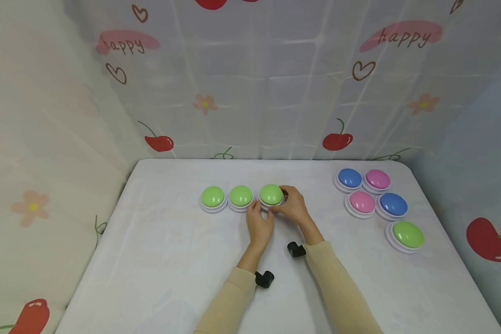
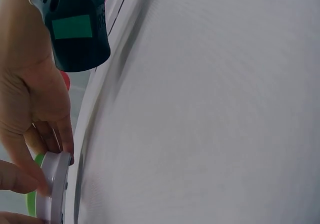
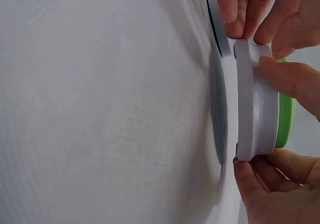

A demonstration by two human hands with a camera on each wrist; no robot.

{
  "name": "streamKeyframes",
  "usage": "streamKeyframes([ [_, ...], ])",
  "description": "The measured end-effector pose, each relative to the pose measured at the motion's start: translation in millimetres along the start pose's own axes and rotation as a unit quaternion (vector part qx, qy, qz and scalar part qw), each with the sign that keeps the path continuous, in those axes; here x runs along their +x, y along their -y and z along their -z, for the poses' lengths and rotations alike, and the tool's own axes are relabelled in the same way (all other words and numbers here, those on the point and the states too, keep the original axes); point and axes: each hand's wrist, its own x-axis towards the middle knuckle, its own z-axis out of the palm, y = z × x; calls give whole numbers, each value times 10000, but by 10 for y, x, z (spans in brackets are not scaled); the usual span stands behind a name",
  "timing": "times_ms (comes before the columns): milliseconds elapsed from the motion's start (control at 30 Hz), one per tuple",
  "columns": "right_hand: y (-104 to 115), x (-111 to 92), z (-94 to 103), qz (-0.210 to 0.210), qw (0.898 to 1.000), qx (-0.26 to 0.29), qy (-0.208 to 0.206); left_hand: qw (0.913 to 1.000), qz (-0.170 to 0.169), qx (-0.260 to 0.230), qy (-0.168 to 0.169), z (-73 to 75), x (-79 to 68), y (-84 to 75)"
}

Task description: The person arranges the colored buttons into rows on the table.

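Both hands are at a push button with a green dome and a round white base, the rightmost of three in a row. My right hand grips its base from the right, thumb on the near side and fingers round the far side. My left hand holds the base at its left near edge, fingers bent against the rim. In the right wrist view a shadow gap shows between the base and the white table. Just left stand another green button and a further green button.
At the right of the white table stand two blue buttons, two pink buttons and a larger-looking green button. A printed curtain hangs behind the table's far edge. Black wrist cameras stick out from both sleeves.
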Motion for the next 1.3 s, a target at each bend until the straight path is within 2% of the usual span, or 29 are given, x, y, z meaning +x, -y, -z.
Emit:
streamKeyframes([
  [500,-57,46,-77,-1,9997,-254,8,9995,212,70,208,0,5,36],
  [733,-52,53,-95,175,9994,-304,42,9992,303,21,273,8,7,29],
  [900,-62,64,-115,152,9990,-414,76,9988,383,-4,299,19,13,18],
  [1300,-96,55,-109,223,9991,-331,108,9992,298,236,83,-17,47,49],
])
